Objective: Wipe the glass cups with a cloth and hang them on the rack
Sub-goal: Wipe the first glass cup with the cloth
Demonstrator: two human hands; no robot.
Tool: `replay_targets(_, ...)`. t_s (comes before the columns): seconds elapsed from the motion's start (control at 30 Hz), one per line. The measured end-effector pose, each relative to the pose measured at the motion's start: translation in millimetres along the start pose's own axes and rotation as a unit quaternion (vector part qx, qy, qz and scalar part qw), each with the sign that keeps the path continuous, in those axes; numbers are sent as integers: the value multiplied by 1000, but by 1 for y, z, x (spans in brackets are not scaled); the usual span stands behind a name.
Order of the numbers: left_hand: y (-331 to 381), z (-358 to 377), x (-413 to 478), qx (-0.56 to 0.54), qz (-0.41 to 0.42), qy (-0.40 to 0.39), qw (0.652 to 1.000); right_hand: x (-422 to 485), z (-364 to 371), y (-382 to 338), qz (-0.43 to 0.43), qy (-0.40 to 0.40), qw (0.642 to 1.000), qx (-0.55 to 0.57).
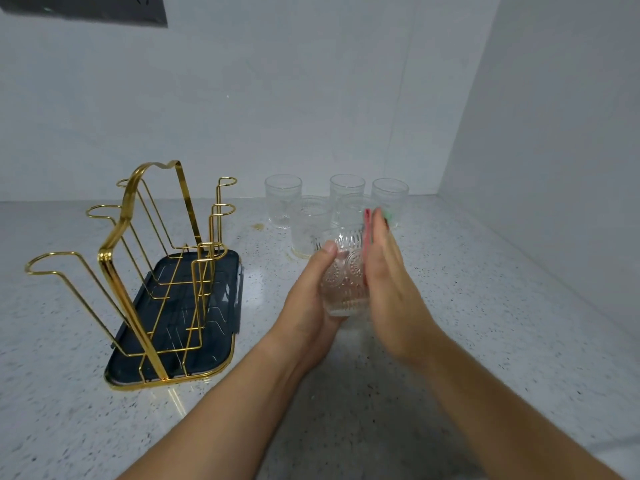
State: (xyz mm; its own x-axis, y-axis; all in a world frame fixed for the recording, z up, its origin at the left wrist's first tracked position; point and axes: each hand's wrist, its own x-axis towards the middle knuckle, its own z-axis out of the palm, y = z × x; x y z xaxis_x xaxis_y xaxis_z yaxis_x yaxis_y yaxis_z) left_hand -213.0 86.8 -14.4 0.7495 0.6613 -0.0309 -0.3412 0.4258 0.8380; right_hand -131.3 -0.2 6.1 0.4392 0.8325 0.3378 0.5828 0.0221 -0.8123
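Observation:
My left hand (313, 299) grips an embossed clear glass cup (343, 271) above the counter, thumb on its near side. My right hand (388, 282) lies flat against the cup's right side and presses a thin cloth (367, 225) with pink and green edges onto the glass; only the cloth's edge shows past my fingers. Several more glass cups stand upright behind, among them the cup at back left (283, 199) and the cup at back right (390, 195). The gold wire rack (138, 258) stands to the left on a dark tray (221, 348), with no cup on its prongs.
The speckled counter (485, 323) meets white walls at the back and at the right, forming a corner behind the cups. A dark panel (86, 8) is on the wall at top left. A small yellowish stain (258, 226) marks the counter near the cups.

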Motion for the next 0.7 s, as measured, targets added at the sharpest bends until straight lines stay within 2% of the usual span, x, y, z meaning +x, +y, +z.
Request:
replay_targets(0.1, -3, 0, -2, -5, 9, -22, 1000, 4, 1, 1, 40, 7, 995, 96)
replay_targets(0.2, -2, -2, -2, 35, 11, 19, 999, -19, 17, 15, 38, -20, 989, 142)
replay_targets(0.3, -4, -4, -1, 26, 18, 42, 999, -37, 21, 22, 32, -22, 989, 145)
replay_targets(0.53, -3, -1, 1, 18, -13, -4, 1000, -4, 2, 6, 22, 22, 996, 85)
replay_targets(0.7, -6, -3, 2, 50, 10, 9, 999, 6, 8, 11, 42, -1, 985, 168)
